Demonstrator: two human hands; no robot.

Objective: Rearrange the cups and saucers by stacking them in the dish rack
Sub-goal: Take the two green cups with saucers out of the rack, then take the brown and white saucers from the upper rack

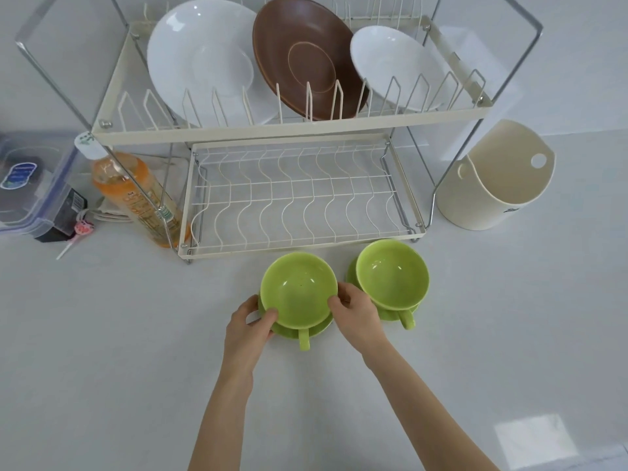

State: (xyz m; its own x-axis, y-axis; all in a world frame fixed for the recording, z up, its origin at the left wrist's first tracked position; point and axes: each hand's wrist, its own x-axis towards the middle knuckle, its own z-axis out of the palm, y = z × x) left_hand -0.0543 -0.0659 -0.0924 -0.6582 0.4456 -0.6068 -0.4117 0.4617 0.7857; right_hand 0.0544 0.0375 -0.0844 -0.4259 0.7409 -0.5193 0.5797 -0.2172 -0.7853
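Two green cups stand on green saucers on the white counter, just in front of the two-tier dish rack. The left cup sits on its saucer, handle pointing toward me. My left hand grips the cup's left side, and its fingers also reach the saucer's edge. My right hand grips the cup's right side. The right cup rests untouched on its saucer. The rack's lower wire shelf holds nothing.
The rack's upper tier holds a large white plate, a brown plate and a smaller white plate. An orange bottle lies left of the rack, with a plastic container beyond it. A cream utensil holder stands at right.
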